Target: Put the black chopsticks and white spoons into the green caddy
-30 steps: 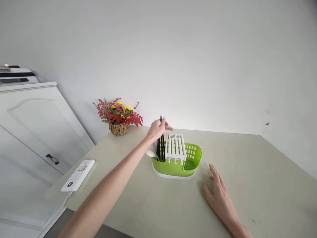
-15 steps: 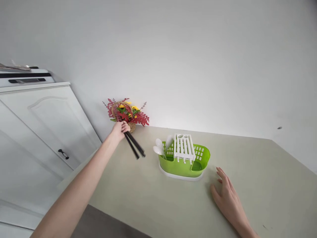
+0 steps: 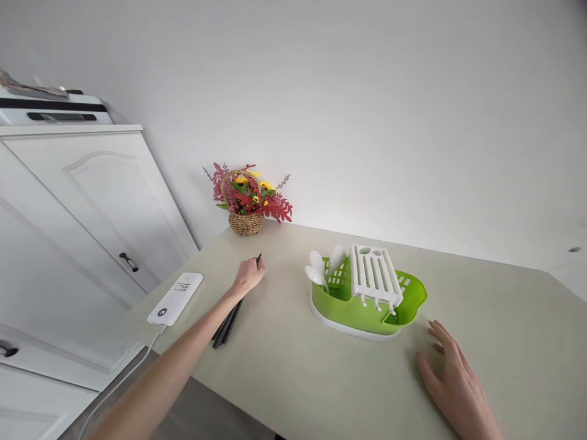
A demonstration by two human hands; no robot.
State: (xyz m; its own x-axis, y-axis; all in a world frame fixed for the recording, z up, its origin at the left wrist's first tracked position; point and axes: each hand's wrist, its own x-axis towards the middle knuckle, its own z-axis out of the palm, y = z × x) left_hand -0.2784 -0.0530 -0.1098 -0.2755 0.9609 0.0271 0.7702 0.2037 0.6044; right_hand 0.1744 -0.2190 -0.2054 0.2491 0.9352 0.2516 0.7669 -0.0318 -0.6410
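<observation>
My left hand (image 3: 249, 274) is closed around several black chopsticks (image 3: 228, 324), low over the left part of the table. Their lower ends point toward the table's front edge, and one tip shows above my fist. To the right stands a green cutlery holder (image 3: 355, 316) on a white base, with a white slotted rack (image 3: 376, 275) across its top. White spoons (image 3: 317, 269) lean in its left compartment. My right hand (image 3: 452, 376) is just right of the holder, fingers apart and holding nothing; whether it touches the table I cannot tell.
A wicker basket (image 3: 246, 223) of red and yellow flowers stands at the back left against the wall. Nearer me lies a white power bank (image 3: 175, 299) with a cable hanging over the edge. White cabinets (image 3: 110, 201) border the table's left side.
My left hand has lifted the black chopsticks out of the green holder and carried them left, then down toward the table. The view has turned left; my right hand stays beside the holder.
</observation>
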